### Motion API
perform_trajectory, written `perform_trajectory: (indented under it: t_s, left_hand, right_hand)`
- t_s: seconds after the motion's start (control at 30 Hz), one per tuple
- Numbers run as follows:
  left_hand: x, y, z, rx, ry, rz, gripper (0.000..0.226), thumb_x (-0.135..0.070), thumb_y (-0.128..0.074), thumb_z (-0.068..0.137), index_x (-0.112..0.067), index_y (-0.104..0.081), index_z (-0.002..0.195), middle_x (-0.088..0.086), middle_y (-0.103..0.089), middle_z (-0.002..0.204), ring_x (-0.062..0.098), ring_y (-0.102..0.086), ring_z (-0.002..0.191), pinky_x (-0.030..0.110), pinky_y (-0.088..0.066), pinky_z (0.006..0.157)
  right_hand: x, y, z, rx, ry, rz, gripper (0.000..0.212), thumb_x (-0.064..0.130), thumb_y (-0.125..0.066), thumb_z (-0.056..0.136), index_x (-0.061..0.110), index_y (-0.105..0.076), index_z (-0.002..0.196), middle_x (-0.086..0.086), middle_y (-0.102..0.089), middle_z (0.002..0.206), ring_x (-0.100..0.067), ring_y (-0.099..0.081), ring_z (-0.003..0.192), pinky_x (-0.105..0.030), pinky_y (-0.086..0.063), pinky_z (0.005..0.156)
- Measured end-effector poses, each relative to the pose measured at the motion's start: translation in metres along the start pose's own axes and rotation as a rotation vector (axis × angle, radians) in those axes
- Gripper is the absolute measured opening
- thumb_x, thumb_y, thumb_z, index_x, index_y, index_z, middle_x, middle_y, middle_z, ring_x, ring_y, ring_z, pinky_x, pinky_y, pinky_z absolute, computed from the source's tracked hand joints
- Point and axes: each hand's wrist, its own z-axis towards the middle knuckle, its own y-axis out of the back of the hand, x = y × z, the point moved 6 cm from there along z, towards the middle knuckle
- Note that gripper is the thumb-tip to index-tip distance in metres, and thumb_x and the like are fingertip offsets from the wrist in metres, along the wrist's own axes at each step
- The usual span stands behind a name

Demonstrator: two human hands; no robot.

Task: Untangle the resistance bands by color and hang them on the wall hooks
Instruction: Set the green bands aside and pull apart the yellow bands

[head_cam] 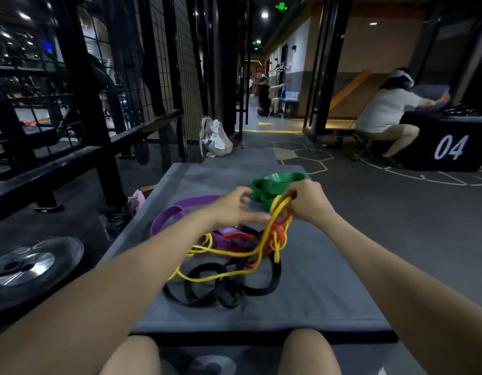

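Observation:
A tangle of resistance bands lies on a grey mat (315,293). My right hand (307,204) grips loops of the thin yellow band (220,276) and lifts them above the pile. My left hand (234,208) hovers just left of it, fingers relaxed and reaching toward the yellow loops. An orange band (280,234) is knotted in with the yellow one. Black bands (258,288) lie underneath at the front. A purple band (166,217) spreads to the left. A green band (275,185) sits folded apart at the mat's far end.
A black wire-mesh rack (164,77) stands at the left, a metal weight plate (31,263) on the floor beside the mat. A bag (216,139) leans beyond the mat. A seated person (383,115) works at a black box marked 04 (450,150) at right.

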Motion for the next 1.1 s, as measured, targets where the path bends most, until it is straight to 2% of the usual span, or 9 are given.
perform_trajectory:
  t_s: [0.07, 0.17, 0.3, 0.43, 0.57, 0.67, 0.83, 0.97, 1.1]
  left_hand:
    - [-0.016, -0.019, 0.014, -0.015, -0.048, -0.026, 0.075, -0.029, -0.08, 0.069, -0.015, -0.04, 0.131, 0.004, -0.055, 0.122, 0.018, -0.055, 0.11, 0.035, -0.048, 0.096]
    - [-0.028, -0.024, 0.023, -0.086, -0.113, -0.031, 0.01, -0.007, -0.062, 0.082, -0.006, -0.059, 0.092, 0.018, -0.065, 0.086, 0.022, -0.064, 0.075, 0.043, -0.054, 0.079]
    - [-0.045, -0.004, 0.013, -0.078, -0.19, -0.273, 0.027, -0.001, -0.041, 0.094, -0.011, -0.056, 0.074, 0.001, -0.043, 0.06, -0.001, -0.038, 0.037, 0.013, -0.032, 0.043]
    - [-0.07, 0.041, 0.001, -0.148, -0.286, -0.421, 0.026, -0.005, -0.04, 0.096, -0.009, -0.058, 0.078, -0.012, -0.041, 0.048, 0.0, -0.027, 0.037, 0.012, -0.02, 0.038]
    - [-0.08, 0.076, -0.008, -0.161, -0.355, -0.5, 0.026, -0.007, -0.038, 0.097, -0.007, -0.059, 0.081, -0.011, -0.043, 0.052, 0.0, -0.024, 0.039, 0.012, -0.02, 0.038]
    - [-0.074, 0.094, -0.011, -0.24, -0.339, -0.621, 0.026, -0.006, -0.036, 0.097, -0.008, -0.056, 0.08, -0.012, -0.045, 0.05, -0.001, -0.025, 0.036, 0.011, -0.018, 0.036]
    - [-0.045, 0.125, -0.018, -0.401, -0.245, -0.727, 0.028, -0.007, -0.037, 0.096, -0.008, -0.059, 0.079, -0.01, -0.044, 0.051, 0.0, -0.022, 0.033, 0.011, -0.015, 0.033]
    - [-0.045, 0.132, -0.02, -0.438, -0.217, -0.697, 0.028, -0.007, -0.037, 0.096, -0.009, -0.06, 0.08, -0.007, -0.045, 0.054, 0.001, -0.022, 0.033, 0.013, -0.013, 0.034]
    - [-0.039, 0.136, -0.021, -0.456, -0.071, -0.476, 0.021, -0.004, -0.045, 0.092, -0.01, -0.059, 0.078, -0.001, -0.045, 0.064, 0.001, -0.025, 0.03, 0.011, -0.014, 0.031]
  right_hand:
    - [0.009, 0.003, 0.001, -0.007, 0.045, -0.017, 0.02, -0.002, -0.056, 0.071, 0.0, -0.071, 0.083, -0.019, -0.069, 0.084, -0.032, -0.061, 0.082, -0.032, -0.045, 0.064]
    - [0.006, 0.009, 0.003, -0.019, 0.07, -0.033, 0.01, 0.004, -0.06, 0.075, 0.003, -0.07, 0.078, -0.016, -0.068, 0.081, -0.03, -0.06, 0.078, -0.031, -0.042, 0.061]
    - [0.001, -0.003, 0.003, 0.014, 0.075, 0.006, 0.02, 0.02, -0.067, 0.079, 0.0, -0.061, 0.076, -0.015, -0.06, 0.074, -0.027, -0.053, 0.069, -0.034, -0.039, 0.059]
    - [0.014, -0.032, 0.008, 0.029, 0.141, 0.173, 0.021, 0.027, -0.069, 0.079, 0.011, -0.055, 0.079, -0.011, -0.058, 0.08, -0.026, -0.055, 0.071, -0.034, -0.042, 0.061]
    - [0.027, -0.043, 0.012, 0.117, 0.107, 0.361, 0.019, 0.026, -0.064, 0.086, 0.015, -0.059, 0.071, 0.004, -0.051, 0.061, -0.007, -0.043, 0.052, -0.021, -0.034, 0.052]
    - [0.042, -0.048, 0.01, 0.222, 0.153, 0.403, 0.011, 0.019, -0.067, 0.085, 0.015, -0.06, 0.077, 0.002, -0.061, 0.071, -0.011, -0.057, 0.065, -0.025, -0.047, 0.066]
    - [0.03, -0.029, 0.013, 0.102, 0.069, 0.57, 0.022, 0.015, -0.056, 0.092, 0.014, -0.051, 0.071, -0.004, -0.06, 0.067, -0.015, -0.054, 0.064, -0.031, -0.045, 0.065]
    - [0.03, -0.001, 0.03, 0.013, -0.005, 0.615, 0.02, 0.018, -0.046, 0.097, 0.013, -0.049, 0.078, -0.017, -0.063, 0.078, -0.033, -0.064, 0.077, -0.053, -0.055, 0.077]
    - [0.048, 0.049, 0.05, -0.102, -0.006, 0.707, 0.021, 0.013, -0.044, 0.097, 0.01, -0.045, 0.077, -0.014, -0.055, 0.073, -0.026, -0.061, 0.071, -0.047, -0.058, 0.068]
